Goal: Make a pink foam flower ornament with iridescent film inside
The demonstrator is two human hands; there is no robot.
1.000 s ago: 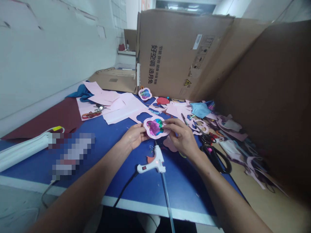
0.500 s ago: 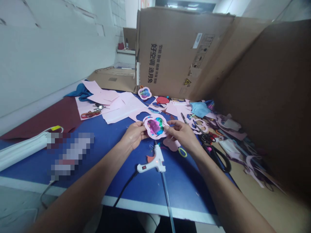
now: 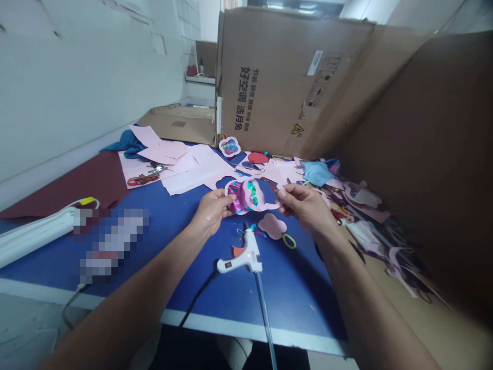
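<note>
A blue counter (image 3: 223,306) with a pale edge carries everything in reach. A cardboard box (image 3: 285,103) stands along its far side. At left lies a dark maroon sheet (image 3: 77,182), with pink paper sheets (image 3: 192,167) spread beyond it. A white glue gun (image 3: 252,252) rests on the counter near the front, nozzle pointing away, below the hands. The left hand (image 3: 211,210) has its grip closed on a shiny purple flower piece (image 3: 236,199), which is raised over the counter just beyond the nozzle. The right hand (image 3: 308,205) pinches, between thumb and fingers, the right edge of a pink flower frame (image 3: 261,198) that overlaps the purple piece. A pink flower cutout (image 3: 272,226) lies beside the nozzle, and a yellow-green loop (image 3: 290,248) is at its lower right.
</note>
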